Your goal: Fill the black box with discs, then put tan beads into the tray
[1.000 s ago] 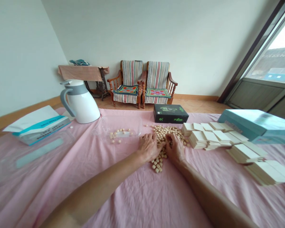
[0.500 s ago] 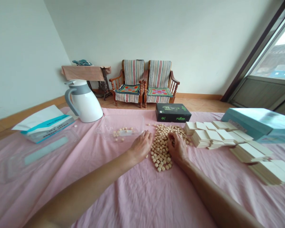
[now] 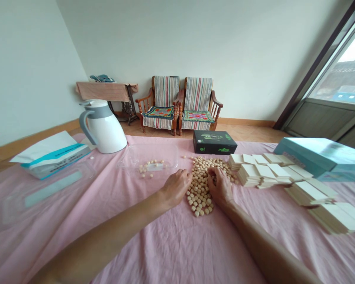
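Our left hand (image 3: 178,187) lies at the left edge of a pile of rounded wooden cubes (image 3: 199,189), fingers bent and back turned to us; we cannot tell whether it grips one. Our right hand (image 3: 220,187) curls along the pile's right side, thumb and fingers partly closed, its hold likewise hidden. The pile sits between them, probably because both can reach it there.

Beyond it stands a black carton (image 3: 215,142). To the right, square pale tiles (image 3: 264,171) are stacked in neat rows, perhaps to keep them sorted, before a light blue box (image 3: 322,157). On the left, a clear plastic tray (image 3: 167,153) has a few stray cubes in or beside it. Farther left are a white-and-grey thermal jug (image 3: 109,132), a tissue pack (image 3: 57,157) and a clear lid (image 3: 53,188), likely set aside for elbow room on the pink cloth (image 3: 165,248).
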Tool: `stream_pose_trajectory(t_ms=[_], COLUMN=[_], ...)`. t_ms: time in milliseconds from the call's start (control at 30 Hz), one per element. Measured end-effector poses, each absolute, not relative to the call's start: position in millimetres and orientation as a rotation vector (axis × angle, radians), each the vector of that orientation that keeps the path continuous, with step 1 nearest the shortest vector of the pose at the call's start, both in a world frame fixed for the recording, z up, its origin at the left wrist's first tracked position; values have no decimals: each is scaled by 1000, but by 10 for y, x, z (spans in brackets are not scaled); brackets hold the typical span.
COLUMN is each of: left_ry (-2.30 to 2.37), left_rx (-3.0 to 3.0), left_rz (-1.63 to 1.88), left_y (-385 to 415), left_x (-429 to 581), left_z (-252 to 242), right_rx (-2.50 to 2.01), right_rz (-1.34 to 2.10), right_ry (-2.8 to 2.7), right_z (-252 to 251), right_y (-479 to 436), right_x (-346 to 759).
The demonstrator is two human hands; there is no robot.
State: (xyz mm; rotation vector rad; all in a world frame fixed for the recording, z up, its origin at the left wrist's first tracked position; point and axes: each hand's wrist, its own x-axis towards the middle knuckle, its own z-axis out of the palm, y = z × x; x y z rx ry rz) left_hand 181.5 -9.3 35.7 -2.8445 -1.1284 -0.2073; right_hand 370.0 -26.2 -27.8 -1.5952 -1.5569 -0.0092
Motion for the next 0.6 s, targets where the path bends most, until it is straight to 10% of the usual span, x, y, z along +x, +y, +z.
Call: stream_pose_trajectory(t_ms=[400,600], left_ry=[-1061,-709], left_rx=[-2454,-2985], left_rz=[-1051,-563], left_y=[197,-26], left_x=[1331,1339], left_z=[760,502], right_rx=[-1591,-1611], right_rz=[-23,-12], right_ry=[-1570,-1579], right_z=[-270,-284], right_y=[-261,-255], right_x=[3695,3709])
